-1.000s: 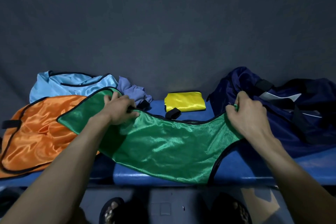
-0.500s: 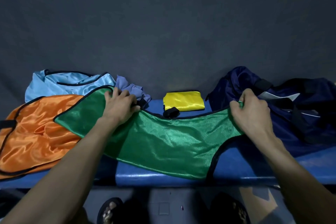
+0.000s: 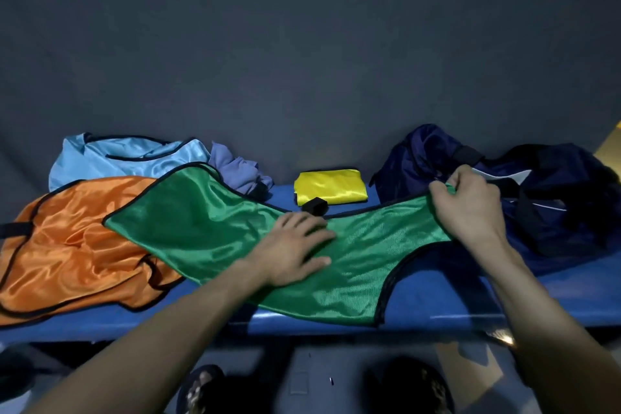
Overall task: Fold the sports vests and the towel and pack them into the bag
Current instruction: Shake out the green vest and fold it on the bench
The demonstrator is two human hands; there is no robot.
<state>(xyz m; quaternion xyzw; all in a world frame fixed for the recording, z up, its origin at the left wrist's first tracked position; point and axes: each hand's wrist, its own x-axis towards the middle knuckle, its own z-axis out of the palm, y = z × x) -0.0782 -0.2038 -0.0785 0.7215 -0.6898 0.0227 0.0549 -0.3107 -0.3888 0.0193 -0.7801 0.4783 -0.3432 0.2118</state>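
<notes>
Head view: green vest [image 3: 208, 228] is spread across the blue bench [image 3: 437, 292], overlapping the orange vest [image 3: 67, 245]. My left hand [image 3: 295, 252] lies flat on its middle, fingers straight, likely pinning a fold line. Right hand [image 3: 470, 208] pinches the vest's right end, fingers curled round the cloth just before the navy bag [image 3: 554, 198], probably to carry it over. Yellow vest [image 3: 331, 186] sits folded behind.
</notes>
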